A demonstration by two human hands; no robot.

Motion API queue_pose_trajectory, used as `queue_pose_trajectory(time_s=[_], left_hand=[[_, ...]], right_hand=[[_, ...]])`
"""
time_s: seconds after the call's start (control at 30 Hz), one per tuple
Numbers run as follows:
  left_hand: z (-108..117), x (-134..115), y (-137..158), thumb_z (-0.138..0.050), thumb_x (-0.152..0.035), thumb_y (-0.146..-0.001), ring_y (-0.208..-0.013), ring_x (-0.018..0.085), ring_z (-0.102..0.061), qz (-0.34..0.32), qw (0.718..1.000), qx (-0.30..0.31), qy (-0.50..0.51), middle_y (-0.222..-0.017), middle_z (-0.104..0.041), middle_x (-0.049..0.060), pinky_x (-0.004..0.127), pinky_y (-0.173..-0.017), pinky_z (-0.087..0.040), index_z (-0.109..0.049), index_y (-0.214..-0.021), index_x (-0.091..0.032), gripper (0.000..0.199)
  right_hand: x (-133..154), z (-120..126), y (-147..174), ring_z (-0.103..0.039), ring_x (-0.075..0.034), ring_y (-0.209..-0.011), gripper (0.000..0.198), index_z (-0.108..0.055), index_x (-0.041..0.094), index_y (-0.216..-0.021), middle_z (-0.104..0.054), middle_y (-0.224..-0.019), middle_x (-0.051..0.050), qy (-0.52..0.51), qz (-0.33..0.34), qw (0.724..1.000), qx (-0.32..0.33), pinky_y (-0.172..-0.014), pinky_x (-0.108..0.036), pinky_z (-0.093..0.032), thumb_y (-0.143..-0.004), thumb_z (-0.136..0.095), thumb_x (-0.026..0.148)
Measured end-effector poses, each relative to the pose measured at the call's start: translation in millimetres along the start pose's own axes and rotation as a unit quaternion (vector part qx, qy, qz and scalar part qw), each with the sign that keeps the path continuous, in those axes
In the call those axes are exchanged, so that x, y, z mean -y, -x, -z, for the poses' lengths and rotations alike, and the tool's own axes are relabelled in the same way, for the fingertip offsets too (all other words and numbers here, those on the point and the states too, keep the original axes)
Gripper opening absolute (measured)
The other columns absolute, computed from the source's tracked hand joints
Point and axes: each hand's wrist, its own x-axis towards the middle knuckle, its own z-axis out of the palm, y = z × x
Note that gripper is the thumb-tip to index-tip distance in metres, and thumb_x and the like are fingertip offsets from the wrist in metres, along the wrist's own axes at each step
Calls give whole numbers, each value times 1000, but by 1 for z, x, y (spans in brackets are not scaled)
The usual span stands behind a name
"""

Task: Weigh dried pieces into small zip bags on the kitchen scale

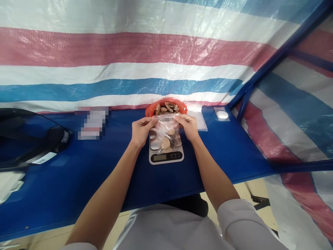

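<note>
A clear zip bag [166,130] with several pale and dark dried slices in its lower part is stretched between my hands. My left hand [142,130] pinches its upper left corner. At the upper right corner, my right hand [188,126] pinches the same edge. The bag is over a white digital kitchen scale [153,158], whose metal plate shows on both sides of it; I cannot tell whether the bag touches the plate. Just behind my fingers stands an open red plastic bag [148,110] filled with brown and cream dried pieces [168,107].
Clear plastic bags [199,119] lie right of the red bag. A small bag with a round white item [222,115] is farther right on the blue table [104,180]. At left are a blurred-out paper [92,123] and a black strapped object [39,146]. Striped sheeting [130,48] hangs behind.
</note>
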Motion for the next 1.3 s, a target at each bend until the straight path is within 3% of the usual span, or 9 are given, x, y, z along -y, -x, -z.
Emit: queue_pose_trajectory(time_s=[0.2,0.6,0.9,1.3], left_hand=[[0,-2,1,-89,-40,-62,-56,13,-61,-4,1000,1,3,-61,-70,1,28,-63,-54,-77,-65,-19,24],[0,-4,1,-92,-41,-61,-58,14,-63,39,998,14,39,-68,-73,3,29,-64,-57,-80,-70,-19,27],[0,-2,1,-91,-41,-61,-60,14,-65,21,999,-3,24,-68,-73,3,30,-69,-58,-79,-70,-18,28],[0,-4,3,-87,-35,-66,-59,14,-63,-16,1000,-6,-1,-64,-71,1,27,-66,-56,-78,-68,-20,18]], right_hand=[[2,0,1,-68,-17,-67,35,-76,23,-74,-74,-71,0,5,28,999,14,-59,-30,-60,-63,-83,56],[0,-3,-2,-66,-17,-58,30,-75,22,-66,-73,-65,0,-21,13,999,-39,-60,-35,-61,-57,-85,49],[-3,-3,0,-70,-19,-74,34,-75,23,-70,-76,-76,-1,23,26,999,-21,-68,-32,-59,-64,-82,56],[3,-4,3,-66,-17,-58,33,-75,23,-67,-72,-65,-1,10,18,1000,-2,-59,-33,-60,-62,-83,55]])
